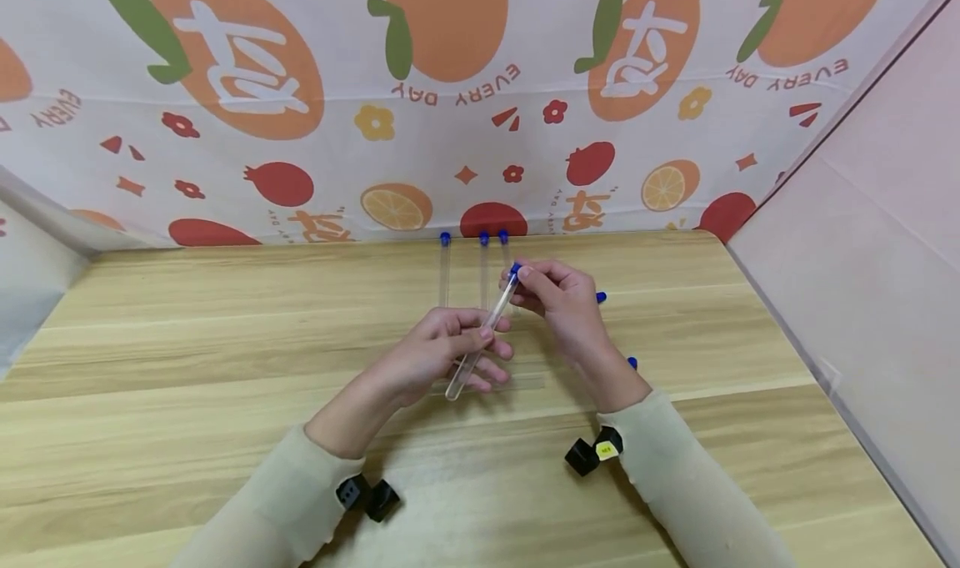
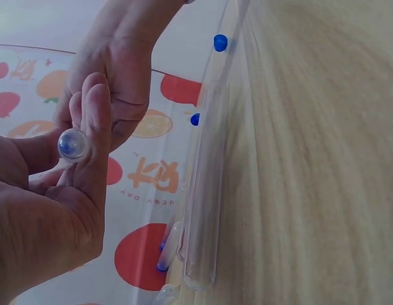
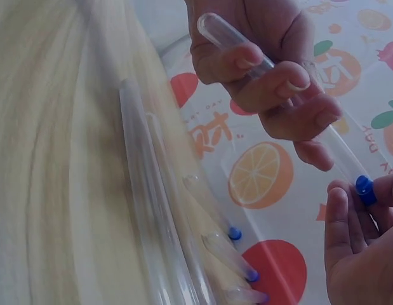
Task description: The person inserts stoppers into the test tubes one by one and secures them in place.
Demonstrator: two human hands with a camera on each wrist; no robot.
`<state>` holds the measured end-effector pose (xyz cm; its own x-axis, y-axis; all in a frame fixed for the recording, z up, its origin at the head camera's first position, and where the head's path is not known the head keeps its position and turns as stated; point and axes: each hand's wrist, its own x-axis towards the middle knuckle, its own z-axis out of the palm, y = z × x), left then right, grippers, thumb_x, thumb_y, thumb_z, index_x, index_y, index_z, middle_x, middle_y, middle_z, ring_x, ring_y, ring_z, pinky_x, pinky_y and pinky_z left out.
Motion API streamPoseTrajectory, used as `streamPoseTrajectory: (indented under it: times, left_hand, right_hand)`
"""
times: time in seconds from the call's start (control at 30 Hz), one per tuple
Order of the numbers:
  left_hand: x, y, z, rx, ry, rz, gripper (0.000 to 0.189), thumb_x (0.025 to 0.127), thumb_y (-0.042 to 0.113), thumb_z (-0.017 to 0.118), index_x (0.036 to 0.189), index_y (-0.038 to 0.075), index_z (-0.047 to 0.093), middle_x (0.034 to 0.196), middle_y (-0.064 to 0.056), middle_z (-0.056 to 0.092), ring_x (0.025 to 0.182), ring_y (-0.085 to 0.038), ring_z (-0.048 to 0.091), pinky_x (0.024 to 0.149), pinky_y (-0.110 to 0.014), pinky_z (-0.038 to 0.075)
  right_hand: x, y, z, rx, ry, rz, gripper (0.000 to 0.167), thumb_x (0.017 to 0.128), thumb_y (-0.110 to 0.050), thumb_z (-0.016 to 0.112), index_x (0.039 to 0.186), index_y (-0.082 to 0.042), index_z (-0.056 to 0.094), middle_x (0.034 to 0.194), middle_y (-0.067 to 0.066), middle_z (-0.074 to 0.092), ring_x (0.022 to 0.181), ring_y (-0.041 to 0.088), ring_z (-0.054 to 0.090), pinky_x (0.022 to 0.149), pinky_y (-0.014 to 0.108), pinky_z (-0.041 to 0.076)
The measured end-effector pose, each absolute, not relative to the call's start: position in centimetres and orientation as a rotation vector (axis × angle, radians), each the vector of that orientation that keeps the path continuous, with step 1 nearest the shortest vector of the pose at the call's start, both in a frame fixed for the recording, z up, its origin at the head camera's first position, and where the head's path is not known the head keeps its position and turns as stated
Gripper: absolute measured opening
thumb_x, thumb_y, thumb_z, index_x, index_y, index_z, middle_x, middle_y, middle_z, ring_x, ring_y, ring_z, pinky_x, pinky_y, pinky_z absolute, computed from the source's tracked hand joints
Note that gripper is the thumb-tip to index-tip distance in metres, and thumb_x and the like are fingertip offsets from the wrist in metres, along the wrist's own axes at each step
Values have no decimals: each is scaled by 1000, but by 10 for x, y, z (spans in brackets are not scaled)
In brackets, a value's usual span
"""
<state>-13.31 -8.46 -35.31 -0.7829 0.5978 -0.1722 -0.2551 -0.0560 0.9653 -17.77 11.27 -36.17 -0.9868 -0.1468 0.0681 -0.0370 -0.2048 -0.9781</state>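
Note:
My left hand (image 1: 429,353) holds a clear test tube (image 1: 467,369) by its body, between thumb and fingers. The tube slants, its rounded end low toward me and its mouth end up to the right. At that upper end my right hand (image 1: 564,303) pinches a blue cap (image 1: 514,271) between thumb and fingers. The right wrist view shows the cap (image 3: 365,189) at the tube's end. Beneath the hands, clear tubes (image 1: 528,382) without visible caps lie crosswise on the table, partly hidden by the left hand.
Three tubes with blue caps (image 1: 446,238) lie at the table's back edge, by the fruit-print cloth (image 1: 465,147). Right of my right hand are two blue caps, one farther back (image 1: 602,298) and one nearer (image 1: 632,363), partly hidden by the arm. The wooden table (image 1: 225,368) extends around them.

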Motion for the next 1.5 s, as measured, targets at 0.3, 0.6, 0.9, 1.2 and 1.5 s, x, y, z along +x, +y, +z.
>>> streamPoseTrajectory:
  times: [0.3,0.6,0.9,1.2,1.5]
  left_hand:
    - [-132,-84,-354,324,1644,1902,31,107,9,41,131,-8,51,100,-13,67,74,-19,72,66,-32,62]
    - [-137,-84,-354,324,1675,1875,33,107,11,43,131,-9,53,91,-8,66,64,-18,69,60,-29,60]
    - [-139,-81,-354,296,1709,1868,32,108,12,42,129,-9,55,86,-7,64,56,-13,66,53,-25,57]
    - [-140,-83,-354,309,1731,1882,34,108,14,43,128,-10,55,82,-4,63,55,-13,64,52,-24,55]
    - [-145,-85,-354,316,1738,1885,33,108,16,44,128,-8,56,83,-6,63,58,-14,66,54,-26,57]
  right_hand:
    - [-177,107,-367,-153,1836,-2429,13,100,-13,61,97,-2,67,113,18,72,98,21,73,88,32,58]
    - [-179,109,-366,-269,1937,-2463,12,98,-4,60,92,2,67,105,20,73,91,20,74,85,34,60]
    - [-183,117,-367,-493,2157,-2339,13,96,0,61,98,12,67,101,23,73,88,17,72,80,31,61]
    - [-187,119,-368,-597,2229,-2245,14,95,-3,63,99,8,70,101,22,74,84,16,70,79,32,61]
    - [-191,117,-364,-605,2212,-2205,14,95,-3,62,98,10,68,105,27,71,84,17,70,79,32,61]
